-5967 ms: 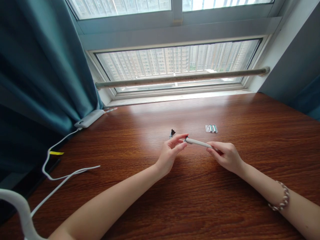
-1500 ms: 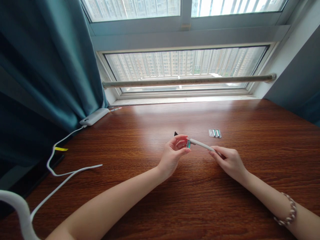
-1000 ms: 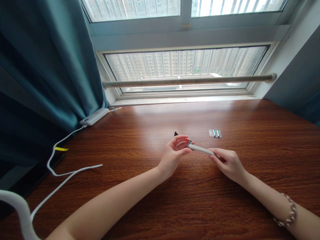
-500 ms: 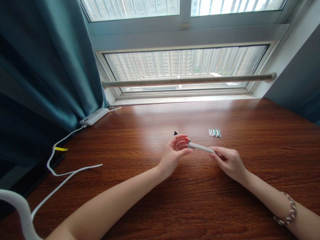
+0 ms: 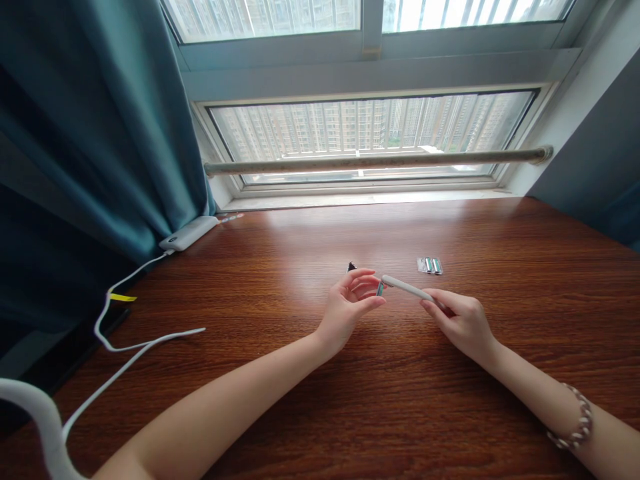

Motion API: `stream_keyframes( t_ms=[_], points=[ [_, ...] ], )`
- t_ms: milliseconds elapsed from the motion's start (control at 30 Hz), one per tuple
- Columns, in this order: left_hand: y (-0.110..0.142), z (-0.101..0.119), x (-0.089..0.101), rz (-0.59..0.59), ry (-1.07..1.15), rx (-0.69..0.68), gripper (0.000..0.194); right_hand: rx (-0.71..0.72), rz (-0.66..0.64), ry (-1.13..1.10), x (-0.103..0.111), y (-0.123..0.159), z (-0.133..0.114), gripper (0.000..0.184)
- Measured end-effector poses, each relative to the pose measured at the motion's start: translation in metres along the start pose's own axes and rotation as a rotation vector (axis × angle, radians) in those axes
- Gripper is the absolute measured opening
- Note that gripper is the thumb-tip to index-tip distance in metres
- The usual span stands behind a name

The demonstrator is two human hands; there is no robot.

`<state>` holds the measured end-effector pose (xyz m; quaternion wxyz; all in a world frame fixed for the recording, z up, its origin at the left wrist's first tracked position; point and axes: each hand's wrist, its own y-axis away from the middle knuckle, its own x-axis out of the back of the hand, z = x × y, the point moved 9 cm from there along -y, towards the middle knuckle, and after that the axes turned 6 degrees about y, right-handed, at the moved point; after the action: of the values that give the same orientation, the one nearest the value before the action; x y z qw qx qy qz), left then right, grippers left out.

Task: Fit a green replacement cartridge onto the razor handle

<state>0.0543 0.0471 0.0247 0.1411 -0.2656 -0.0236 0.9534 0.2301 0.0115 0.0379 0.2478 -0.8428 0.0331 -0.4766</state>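
Note:
A razor with a pale handle point(image 5: 407, 287) is pinched near its end by my right hand point(image 5: 461, 325), between thumb and fingers. Its head point(image 5: 381, 289), with a teal strip showing, points left and down. My left hand point(image 5: 346, 308) is curved around the head with thumb and fingers apart, and I see no firm grip on it. Just behind my left fingers lies a small black item point(image 5: 351, 267), partly hidden. A clear pack of razor cartridges point(image 5: 430, 266) rests on the wooden table beyond my right hand.
The brown table point(image 5: 300, 413) reaches the window ledge. At the far left are a white power bank-like box point(image 5: 189, 234), a white cable point(image 5: 129, 349) and a yellow strip point(image 5: 123, 298). A thick white curved tube point(image 5: 40, 413) rises at the lower left, beside a blue curtain point(image 5: 115, 120).
The razor has turned in my right hand, so its head now tilts downward with the teal side showing. My right hand has shifted slightly; my left hand stays nearly still.

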Motion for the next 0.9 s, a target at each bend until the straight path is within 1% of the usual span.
stream_keyframes(
  t_ms=[133,300,467,600,733,900],
  points=[
    [-0.001,0.000,-0.001,-0.007,-0.020,-0.015,0.043,0.071,-0.037,-0.011,-0.003,0.001,-0.006,0.022],
    [-0.001,0.001,0.000,-0.002,-0.037,-0.039,0.044,-0.010,0.016,0.038,0.000,0.000,0.003,0.022],
    [0.000,0.001,-0.002,-0.011,-0.055,-0.017,0.042,0.082,-0.034,0.016,-0.004,0.001,-0.007,0.021],
    [0.001,0.000,-0.001,-0.005,-0.074,-0.012,0.044,0.021,0.024,0.055,0.002,0.000,-0.002,0.020],
    [0.001,-0.001,-0.002,-0.015,-0.104,-0.029,0.043,0.090,-0.003,0.094,-0.001,0.000,-0.008,0.020],
    [0.001,-0.001,-0.003,-0.033,-0.177,-0.056,0.044,0.044,0.055,0.159,0.004,-0.001,-0.004,0.019]
  ],
)
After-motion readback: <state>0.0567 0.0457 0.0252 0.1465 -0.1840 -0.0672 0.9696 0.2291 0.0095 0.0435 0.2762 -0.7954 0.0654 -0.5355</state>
